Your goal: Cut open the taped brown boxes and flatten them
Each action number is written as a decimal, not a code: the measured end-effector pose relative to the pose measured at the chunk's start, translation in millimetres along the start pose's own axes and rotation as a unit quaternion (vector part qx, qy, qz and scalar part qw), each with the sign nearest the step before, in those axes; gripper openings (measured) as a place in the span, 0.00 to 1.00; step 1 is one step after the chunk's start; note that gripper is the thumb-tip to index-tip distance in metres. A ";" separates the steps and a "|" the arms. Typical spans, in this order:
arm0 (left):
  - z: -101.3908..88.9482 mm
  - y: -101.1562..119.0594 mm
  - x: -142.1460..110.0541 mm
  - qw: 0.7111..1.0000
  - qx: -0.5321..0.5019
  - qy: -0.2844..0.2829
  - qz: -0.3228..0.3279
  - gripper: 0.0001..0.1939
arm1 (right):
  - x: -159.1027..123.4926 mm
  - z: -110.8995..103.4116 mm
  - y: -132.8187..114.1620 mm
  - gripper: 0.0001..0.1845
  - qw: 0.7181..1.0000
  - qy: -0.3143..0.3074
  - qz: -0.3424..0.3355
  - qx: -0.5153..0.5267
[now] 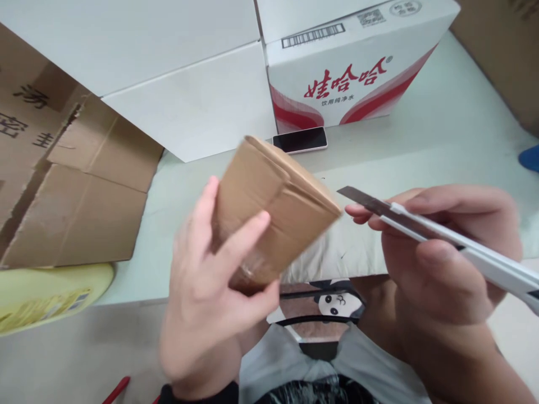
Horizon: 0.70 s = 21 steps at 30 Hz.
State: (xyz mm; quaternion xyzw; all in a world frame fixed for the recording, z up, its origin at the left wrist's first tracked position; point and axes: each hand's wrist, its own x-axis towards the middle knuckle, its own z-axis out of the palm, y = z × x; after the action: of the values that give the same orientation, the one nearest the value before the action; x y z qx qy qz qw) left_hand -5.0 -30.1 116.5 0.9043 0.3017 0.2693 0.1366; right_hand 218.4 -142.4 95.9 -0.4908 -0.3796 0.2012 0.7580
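A small brown cardboard box (269, 196) is held tilted above the table, with clear tape glinting near its lower end. My left hand (210, 280) grips it from the left and below, fingers spread over its near face. In my right hand (450, 252) is a white utility knife (484, 258) with its grey blade out. The blade's tip points left toward the box's right corner, a short gap away from it. Behind the small box a dark-screened phone (300, 139) lies on the table, partly hidden by the box.
The pale green table (421, 151) carries a white and red water carton (349, 84) and a plain white box (202, 101) at the back. Large brown cartons (96, 207) stand left. A yellow container (54, 292) is lower left; a blue object (529, 158) sits far right.
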 end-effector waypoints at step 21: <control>37.6 -5.3 2.7 0.972 -0.220 0.018 -0.084 0.41 | -6.2 31.4 42.0 0.18 0.992 -0.104 -0.076 0.017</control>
State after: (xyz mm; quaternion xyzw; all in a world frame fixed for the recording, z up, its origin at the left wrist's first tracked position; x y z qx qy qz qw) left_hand 15.7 -27.5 84.7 0.8185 0.3124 0.3329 0.3487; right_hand 193.0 -109.7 63.1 -0.4241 -0.4886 0.1997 0.7359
